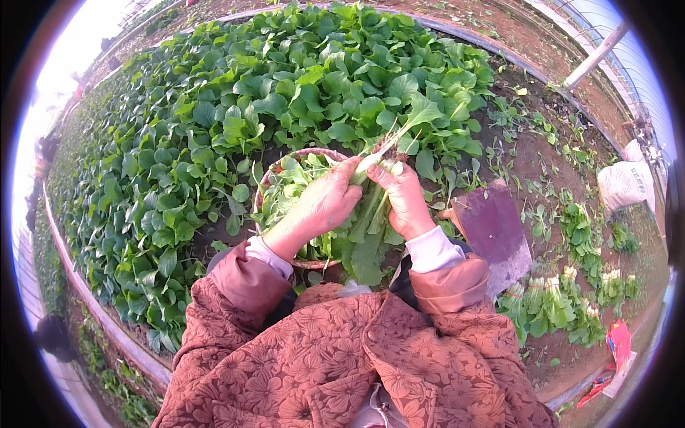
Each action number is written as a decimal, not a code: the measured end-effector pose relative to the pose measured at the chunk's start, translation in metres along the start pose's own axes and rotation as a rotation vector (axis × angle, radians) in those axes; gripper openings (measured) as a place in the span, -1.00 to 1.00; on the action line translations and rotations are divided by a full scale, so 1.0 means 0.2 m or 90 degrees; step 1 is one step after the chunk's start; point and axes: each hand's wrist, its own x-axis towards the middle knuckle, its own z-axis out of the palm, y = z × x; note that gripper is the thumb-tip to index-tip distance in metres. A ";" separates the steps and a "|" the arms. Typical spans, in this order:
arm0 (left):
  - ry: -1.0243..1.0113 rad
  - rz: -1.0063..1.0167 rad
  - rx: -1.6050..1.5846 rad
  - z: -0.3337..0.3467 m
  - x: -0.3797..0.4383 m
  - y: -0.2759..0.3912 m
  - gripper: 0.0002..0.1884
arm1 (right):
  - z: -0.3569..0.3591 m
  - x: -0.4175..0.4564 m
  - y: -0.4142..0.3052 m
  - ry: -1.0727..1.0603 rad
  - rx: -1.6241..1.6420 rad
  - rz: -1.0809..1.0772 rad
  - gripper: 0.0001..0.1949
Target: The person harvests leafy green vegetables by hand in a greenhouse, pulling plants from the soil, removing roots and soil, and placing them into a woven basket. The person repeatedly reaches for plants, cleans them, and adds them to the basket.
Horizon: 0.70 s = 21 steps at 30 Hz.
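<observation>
Both hands meet in front of my body, above a round basket [316, 264] with a red-and-white rim. My left hand [327, 202] is closed around the pale stem of a leafy green plant [423, 113], whose leaf points up and away to the right. Thumb and fingers of my right hand [400, 195] grip the base of a bunch of leafy greens [366, 235], its leaves hanging down over the basket's right side. Dark, soil-covered roots [395, 147] stick out just above the hands. Loose leaves [291, 176] fill the basket; my left forearm hides part of them.
A dense bed of leafy greens [203, 115] spreads ahead and left. At right a purple board [492, 230] leans at a tilt. Beyond it lie tied bundles of greens [554, 302], a white sack [626, 184] bearing writing and red packaging [618, 342]. A post [596, 56] slants at upper right.
</observation>
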 end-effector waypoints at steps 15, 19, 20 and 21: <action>0.143 0.057 0.078 0.10 -0.06 0.10 -0.42 | 0.04 -0.01 0.02 -0.064 0.049 -0.019 -0.65; 0.123 0.069 0.046 0.05 -0.05 0.12 -0.57 | 0.01 0.02 0.00 -0.045 0.033 -0.028 -0.65; 0.119 0.079 0.042 0.00 -0.03 0.09 -0.62 | 0.01 0.02 -0.01 -0.036 0.025 -0.051 -0.65; 0.114 0.086 0.041 -0.04 -0.02 0.07 -0.66 | 0.01 0.03 -0.01 -0.066 -0.004 -0.027 -0.65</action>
